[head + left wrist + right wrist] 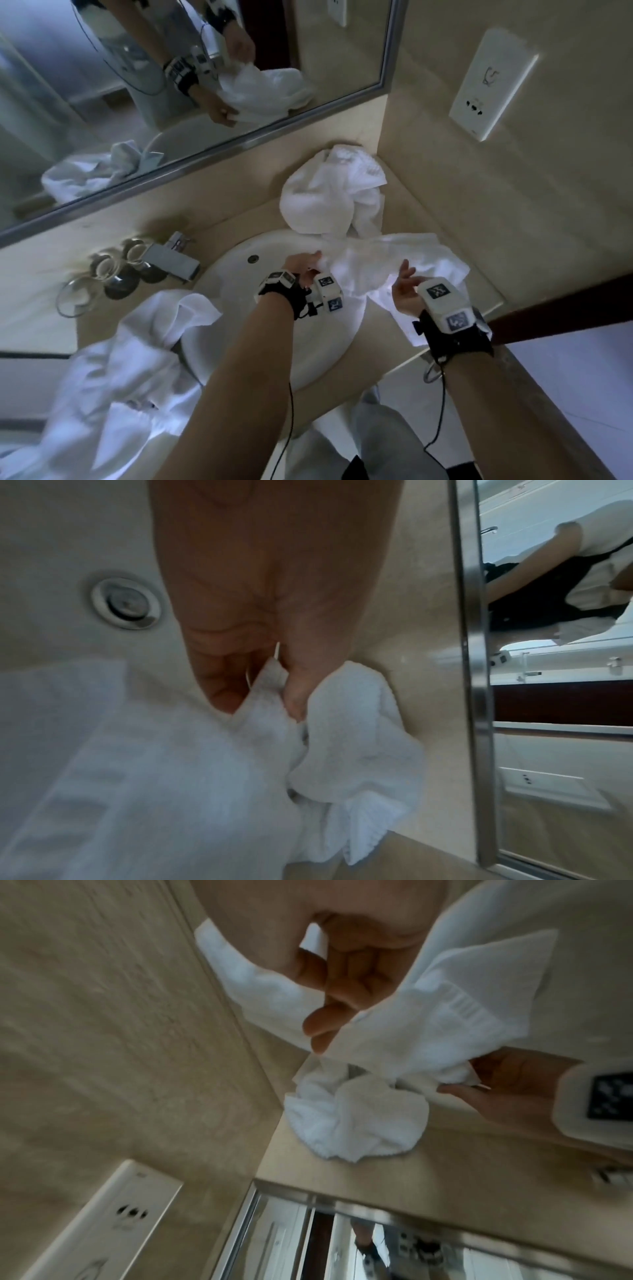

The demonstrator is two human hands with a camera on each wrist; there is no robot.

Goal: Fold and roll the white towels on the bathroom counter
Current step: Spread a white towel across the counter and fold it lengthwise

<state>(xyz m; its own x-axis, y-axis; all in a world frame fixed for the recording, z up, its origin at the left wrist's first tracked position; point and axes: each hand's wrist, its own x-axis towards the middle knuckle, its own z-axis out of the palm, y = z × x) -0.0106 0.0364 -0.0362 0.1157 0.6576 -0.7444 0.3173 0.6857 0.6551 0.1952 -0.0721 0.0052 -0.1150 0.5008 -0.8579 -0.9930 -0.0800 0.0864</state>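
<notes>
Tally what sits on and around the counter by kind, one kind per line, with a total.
White towels: 3, namely the towel being handled, the crumpled towel in the corner, and the large towel at the left.
Drinking glasses: 3, counting the near glass; blur makes this count uncertain.
Faucet: 1.
Sink: 1.
Total: 8.

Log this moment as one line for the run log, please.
stage: spreading towel over sink | left hand: pinches towel corner | right hand: open, fingers under towel edge | crumpled towel: untouched in counter corner
</notes>
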